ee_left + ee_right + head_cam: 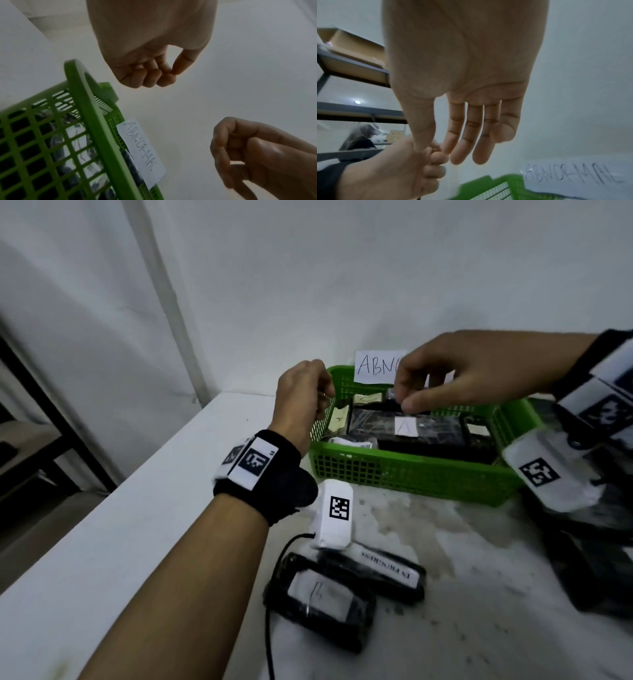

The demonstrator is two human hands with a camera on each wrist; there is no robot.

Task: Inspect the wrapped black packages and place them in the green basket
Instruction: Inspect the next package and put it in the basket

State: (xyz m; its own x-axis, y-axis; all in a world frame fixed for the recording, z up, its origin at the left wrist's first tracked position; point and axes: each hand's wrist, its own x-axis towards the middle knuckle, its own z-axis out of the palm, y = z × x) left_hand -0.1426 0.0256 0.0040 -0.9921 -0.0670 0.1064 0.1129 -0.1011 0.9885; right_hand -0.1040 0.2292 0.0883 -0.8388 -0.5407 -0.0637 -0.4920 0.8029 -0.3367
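Right now both my hands hover empty over the green basket (411, 474) at the bench's far edge: left hand (305, 402) loosely clenched, right hand (479, 374) released; black packages (404, 428) lie inside, two more (342, 594) near the front edge

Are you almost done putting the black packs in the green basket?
Partly. Several wrapped black packages, one labelled A, already lie in the green basket. Nothing is in hand: the left hand is curled on nothing and the right hand hangs relaxed above the basket. Left to do: package B and the one beside it on the table.
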